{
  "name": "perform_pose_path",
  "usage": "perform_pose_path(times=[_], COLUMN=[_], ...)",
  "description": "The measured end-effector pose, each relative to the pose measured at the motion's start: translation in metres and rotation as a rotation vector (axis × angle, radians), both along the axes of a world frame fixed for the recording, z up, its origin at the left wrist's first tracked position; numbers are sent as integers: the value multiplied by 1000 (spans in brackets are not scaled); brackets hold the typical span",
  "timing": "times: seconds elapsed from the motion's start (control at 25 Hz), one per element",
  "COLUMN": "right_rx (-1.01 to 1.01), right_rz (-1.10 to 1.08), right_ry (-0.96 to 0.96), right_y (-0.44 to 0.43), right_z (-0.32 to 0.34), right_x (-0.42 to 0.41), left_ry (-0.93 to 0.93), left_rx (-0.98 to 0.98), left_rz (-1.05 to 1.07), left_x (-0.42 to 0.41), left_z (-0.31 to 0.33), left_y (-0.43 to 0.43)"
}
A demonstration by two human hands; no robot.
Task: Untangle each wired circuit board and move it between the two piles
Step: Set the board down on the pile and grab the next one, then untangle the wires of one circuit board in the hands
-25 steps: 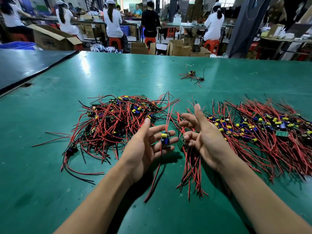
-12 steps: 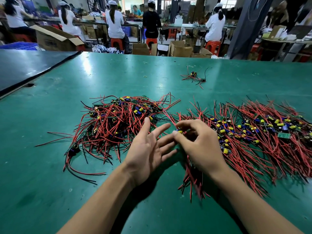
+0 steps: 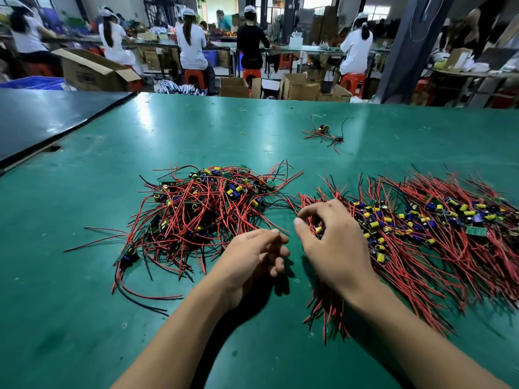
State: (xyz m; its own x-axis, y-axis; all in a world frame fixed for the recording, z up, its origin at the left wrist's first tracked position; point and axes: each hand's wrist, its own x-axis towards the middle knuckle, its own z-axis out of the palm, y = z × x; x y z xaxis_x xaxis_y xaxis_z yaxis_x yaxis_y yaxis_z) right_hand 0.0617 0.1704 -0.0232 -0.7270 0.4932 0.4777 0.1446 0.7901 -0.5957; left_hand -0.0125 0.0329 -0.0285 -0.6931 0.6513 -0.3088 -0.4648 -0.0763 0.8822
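Observation:
A tangled pile point(image 3: 207, 209) of small circuit boards with red and black wires lies left of centre on the green table point(image 3: 84, 318). To the right spreads a combed-out pile point(image 3: 438, 234), its wires lying roughly parallel. My left hand point(image 3: 252, 256) hovers between the piles with loosely curled fingers and holds nothing. My right hand point(image 3: 334, 242) arches over the left end of the right pile, thumb and forefinger apart. A wired circuit board point(image 3: 318, 229) with a yellow capacitor shows under its fingers. Its grip on that board is hidden.
A stray wired board point(image 3: 323, 133) and a small rubber band point(image 3: 243, 133) lie farther back on the table. A dark table point(image 3: 42, 119) adjoins at the left. Beyond the far edge are cardboard boxes point(image 3: 92, 68) and several people seated at benches.
Both hands held a wired board between the piles a second ago. My right hand carried it to the left end of the right pile. My left hand let go and drew back, fingers curling.

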Motion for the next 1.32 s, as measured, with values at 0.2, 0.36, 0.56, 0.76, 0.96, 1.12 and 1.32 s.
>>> perform_pose_path(times=[0.2, 0.36, 0.56, 0.76, 0.96, 1.12, 1.32], right_rx=[6, 3, 111, 165, 132, -45, -553], right_rz=[122, 141, 109, 149, 109, 36, 88], right_ry=[-169, -296, -353, -433, -466, -200, 406], right_y=[-1, 6, 9, 10, 8, 9, 15], right_z=[12, 11, 3, 9, 7, 24, 65], right_x=[-64, -118, -135, -132, -126, -122, -113], left_ry=[15, 255, 375, 376, 364, 322, 240], left_rx=[49, -12, -51, -52, -42, -21, 13], left_rz=[25, 29, 11, 3, 0, 10, 28], left_x=[-2, 6, 7, 9, 10, 9, 10], left_z=[4, 0, -1, -1, -1, -1, 2], left_y=[1, 3, 2, 0, 0, 0, 0])
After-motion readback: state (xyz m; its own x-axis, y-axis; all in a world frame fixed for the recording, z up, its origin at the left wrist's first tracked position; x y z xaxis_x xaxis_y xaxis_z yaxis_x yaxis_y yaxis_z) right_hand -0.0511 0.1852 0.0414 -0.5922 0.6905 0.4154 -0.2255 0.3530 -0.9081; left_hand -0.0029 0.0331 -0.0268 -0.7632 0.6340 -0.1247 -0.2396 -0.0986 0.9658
